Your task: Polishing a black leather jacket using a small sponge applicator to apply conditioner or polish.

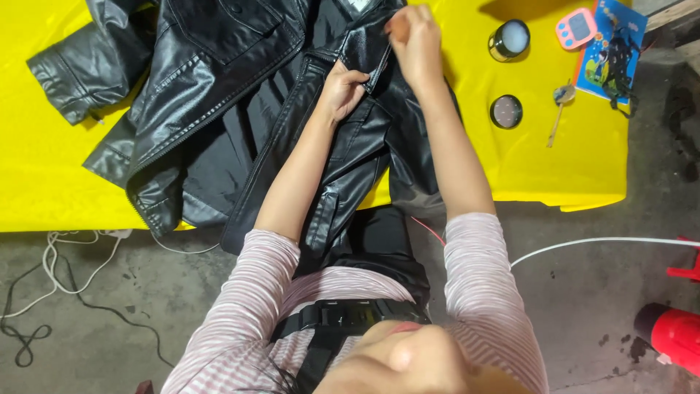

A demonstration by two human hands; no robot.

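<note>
We note a black leather jacket (219, 109) spread open across the yellow table cover (44, 175), its lower front hanging over the near edge toward us. Our left hand (340, 91) has its fingers curled shut, pinching the front edge of the jacket, while our right hand (415, 40) is closed in a fist, fingertips pressed on the same strip just above. We judge the step to be working along this edge; next calls for keeping it taut and shifting the grip.
</note>
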